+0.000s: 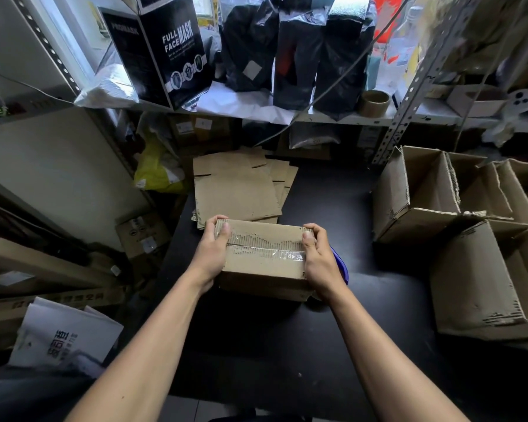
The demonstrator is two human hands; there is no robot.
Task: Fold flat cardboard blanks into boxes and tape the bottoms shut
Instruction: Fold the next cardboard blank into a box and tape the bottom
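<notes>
Fingers (218, 223) of both hands grip the box (264, 260); its bottom is taped, but flat sheets (235, 190) wait.

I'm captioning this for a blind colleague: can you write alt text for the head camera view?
Both hands, left hand and right hand, grip the ends of a cardboard box, its clear-taped seam facing up, over a black table. Flat blanks lie behind it; open boxes stand right.
</notes>
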